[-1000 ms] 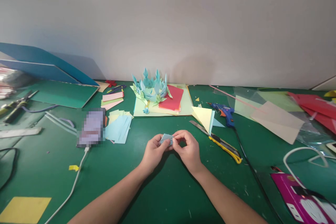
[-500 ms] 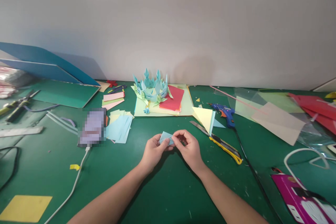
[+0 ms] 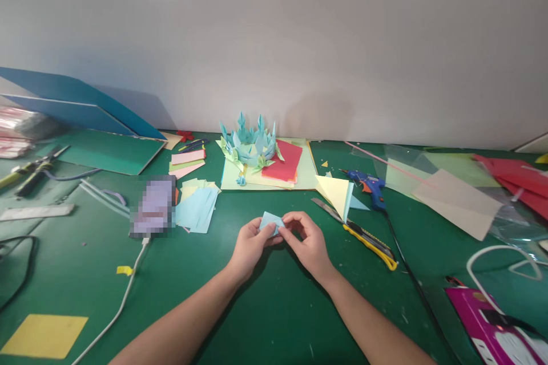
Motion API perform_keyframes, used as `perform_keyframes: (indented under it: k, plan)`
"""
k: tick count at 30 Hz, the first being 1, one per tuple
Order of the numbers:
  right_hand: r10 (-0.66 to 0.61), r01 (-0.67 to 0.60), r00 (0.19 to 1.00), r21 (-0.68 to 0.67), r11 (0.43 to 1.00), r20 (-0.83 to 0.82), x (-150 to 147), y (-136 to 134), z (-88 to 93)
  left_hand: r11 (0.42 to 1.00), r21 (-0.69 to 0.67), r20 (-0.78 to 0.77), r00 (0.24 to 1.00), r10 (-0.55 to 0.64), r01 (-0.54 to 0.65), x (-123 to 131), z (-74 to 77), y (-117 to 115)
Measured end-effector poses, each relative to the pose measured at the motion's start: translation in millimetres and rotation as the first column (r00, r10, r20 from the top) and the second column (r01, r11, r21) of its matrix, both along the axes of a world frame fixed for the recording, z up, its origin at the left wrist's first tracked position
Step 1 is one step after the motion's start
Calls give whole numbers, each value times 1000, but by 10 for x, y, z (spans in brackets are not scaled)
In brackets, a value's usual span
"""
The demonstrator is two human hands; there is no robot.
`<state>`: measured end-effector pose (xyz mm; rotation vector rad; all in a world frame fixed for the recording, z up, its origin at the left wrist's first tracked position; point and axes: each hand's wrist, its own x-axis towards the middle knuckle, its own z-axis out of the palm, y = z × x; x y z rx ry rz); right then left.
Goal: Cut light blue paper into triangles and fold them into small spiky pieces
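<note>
A small light blue folded paper (image 3: 270, 220) is held between both hands above the green table. My left hand (image 3: 252, 245) grips its left and lower part, thumb on top. My right hand (image 3: 306, 238) pinches its right edge between thumb and fingers. Beyond the hands, a blue paper crown-like ring (image 3: 252, 145) with pale green folded pieces stands on light green sheets, beside a red paper (image 3: 285, 161). Loose light blue sheets (image 3: 199, 208) lie to the left of the hands.
A yellow cutter (image 3: 372, 246) with its blade out lies right of the hands, near cream and blue folded paper (image 3: 336, 193) and a blue glue gun (image 3: 370, 185). A phone (image 3: 154, 205) with a white cable lies left. Pliers (image 3: 38, 174) are far left.
The hands keep nearly the same hold on the blue paper, whose visible part has shifted slightly. The surroundings appear a little further right in the view.
</note>
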<state>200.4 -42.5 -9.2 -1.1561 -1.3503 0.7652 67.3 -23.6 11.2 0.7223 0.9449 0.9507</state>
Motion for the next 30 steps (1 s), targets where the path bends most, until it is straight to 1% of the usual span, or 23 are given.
perform_keyframes:
  k: [5, 12, 16, 20, 24, 30]
  plan:
    - [11, -11, 1000, -17, 1000, -3, -3, -7, 27, 1000, -8, -4, 1000, -2, 1, 15, 27, -4]
    - [37, -61, 986, -141, 988, -164, -5, 10, 27, 1000, -15, -22, 1000, -4, 4, 19, 63, -9]
    - [50, -86, 982, -197, 977, -181, 6, 20, 31, 1000, -29, -16, 1000, 5, -5, 23, 79, -9]
    - [45, -77, 985, -195, 978, -165, 24, 23, 43, 1000, -15, -27, 1000, -6, 6, 28, 82, -9]
    - [55, -82, 986, -162, 983, -160, 28, 23, 47, 1000, 6, -39, 999, -15, 15, 25, 61, -9]
    - [51, -74, 986, -147, 986, -159, 10, 17, 51, 999, 32, -9, 1000, 23, -23, 14, 31, -9]
